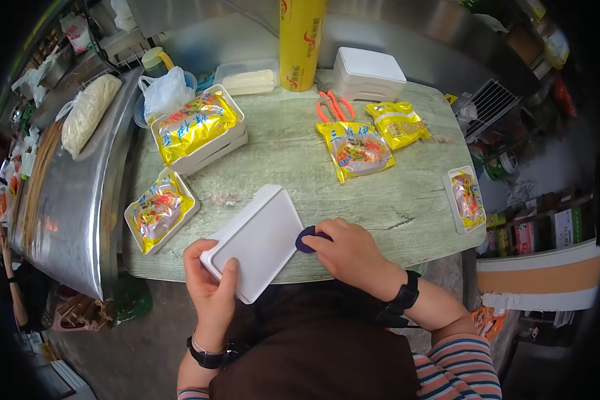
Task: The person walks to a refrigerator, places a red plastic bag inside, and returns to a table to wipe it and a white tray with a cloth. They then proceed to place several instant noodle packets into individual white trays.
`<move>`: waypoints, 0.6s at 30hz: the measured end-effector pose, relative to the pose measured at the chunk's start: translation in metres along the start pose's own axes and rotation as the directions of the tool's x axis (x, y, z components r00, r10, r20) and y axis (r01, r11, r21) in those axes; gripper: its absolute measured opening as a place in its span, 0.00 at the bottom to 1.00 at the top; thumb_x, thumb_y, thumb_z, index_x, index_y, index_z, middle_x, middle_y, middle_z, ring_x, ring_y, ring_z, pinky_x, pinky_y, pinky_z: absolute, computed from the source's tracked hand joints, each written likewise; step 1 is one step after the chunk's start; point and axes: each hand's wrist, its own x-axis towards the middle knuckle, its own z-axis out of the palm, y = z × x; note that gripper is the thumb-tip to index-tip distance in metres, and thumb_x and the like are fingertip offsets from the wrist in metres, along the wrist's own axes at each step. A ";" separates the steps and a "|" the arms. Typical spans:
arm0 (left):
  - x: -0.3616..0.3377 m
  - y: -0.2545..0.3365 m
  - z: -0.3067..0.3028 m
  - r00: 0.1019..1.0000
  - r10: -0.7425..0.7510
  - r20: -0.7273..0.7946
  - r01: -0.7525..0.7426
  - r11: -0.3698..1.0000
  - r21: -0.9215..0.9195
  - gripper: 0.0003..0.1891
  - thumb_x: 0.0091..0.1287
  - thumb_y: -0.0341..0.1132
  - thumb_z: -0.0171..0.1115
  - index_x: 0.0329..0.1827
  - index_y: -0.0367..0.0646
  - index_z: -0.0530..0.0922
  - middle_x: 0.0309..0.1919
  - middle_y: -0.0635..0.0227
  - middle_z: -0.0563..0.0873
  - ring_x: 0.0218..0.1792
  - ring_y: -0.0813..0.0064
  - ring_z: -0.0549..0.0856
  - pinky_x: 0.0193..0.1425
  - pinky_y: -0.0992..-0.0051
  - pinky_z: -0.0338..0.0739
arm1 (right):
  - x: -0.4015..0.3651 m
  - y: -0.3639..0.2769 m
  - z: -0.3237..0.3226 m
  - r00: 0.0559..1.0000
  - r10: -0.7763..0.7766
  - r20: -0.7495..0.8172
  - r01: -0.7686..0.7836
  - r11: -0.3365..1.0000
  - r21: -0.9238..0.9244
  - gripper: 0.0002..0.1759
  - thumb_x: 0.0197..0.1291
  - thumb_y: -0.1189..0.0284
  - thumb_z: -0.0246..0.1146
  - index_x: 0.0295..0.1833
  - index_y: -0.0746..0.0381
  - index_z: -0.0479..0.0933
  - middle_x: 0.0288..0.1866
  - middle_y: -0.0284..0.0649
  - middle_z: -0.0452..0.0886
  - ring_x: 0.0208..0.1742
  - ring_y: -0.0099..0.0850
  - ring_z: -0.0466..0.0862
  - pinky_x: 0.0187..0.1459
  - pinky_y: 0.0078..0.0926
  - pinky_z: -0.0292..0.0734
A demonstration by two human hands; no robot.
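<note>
My left hand (211,279) grips the lower left corner of a white rectangular plastic box (263,241), thumb on its broad flat face. The box is tilted over the front edge of the table. Bunched in my right hand (352,252) is a dark purple cloth (306,240), held right at the box's right edge. To the left, a white tray holds a yellow noodle packet (159,212). Behind that, stacked white trays (213,155) carry another yellow packet (197,127).
Two yellow packets (357,149) (399,125) lie near orange-handled scissors (335,107). Behind stand white stacked boxes (370,70), a yellow roll (301,47) and a clear container (248,78). A small tray with a packet (466,199) sits at the right edge. A metal counter (80,207) adjoins on the left.
</note>
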 end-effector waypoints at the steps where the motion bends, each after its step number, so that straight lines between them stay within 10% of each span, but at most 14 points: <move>1: -0.002 0.002 0.000 0.999 0.006 0.040 -0.007 1.000 0.025 0.21 0.67 0.23 0.64 0.61 0.43 0.68 0.50 0.69 0.75 0.51 0.80 0.76 0.59 0.77 0.71 | 0.001 -0.002 0.000 1.000 0.003 0.008 -0.003 1.000 0.000 0.13 0.51 0.75 0.68 0.45 0.57 0.81 0.38 0.38 0.77 0.42 0.38 0.81 0.37 0.36 0.79; 11: 0.000 0.003 -0.007 0.999 0.033 0.013 -0.033 0.998 0.051 0.21 0.65 0.21 0.64 0.59 0.43 0.69 0.50 0.69 0.75 0.52 0.79 0.75 0.59 0.77 0.71 | -0.022 0.001 -0.067 0.909 0.177 0.377 -0.100 0.971 -0.215 0.08 0.46 0.69 0.67 0.33 0.60 0.80 0.34 0.40 0.77 0.39 0.41 0.82 0.37 0.39 0.80; 18: 0.004 -0.001 -0.007 1.000 0.011 -0.017 -0.012 1.000 -0.018 0.22 0.67 0.23 0.64 0.61 0.44 0.67 0.50 0.69 0.75 0.51 0.80 0.76 0.59 0.78 0.70 | -0.021 0.003 -0.057 0.946 0.311 0.096 -0.319 0.944 0.084 0.09 0.54 0.68 0.69 0.38 0.59 0.81 0.34 0.40 0.78 0.36 0.42 0.82 0.38 0.38 0.78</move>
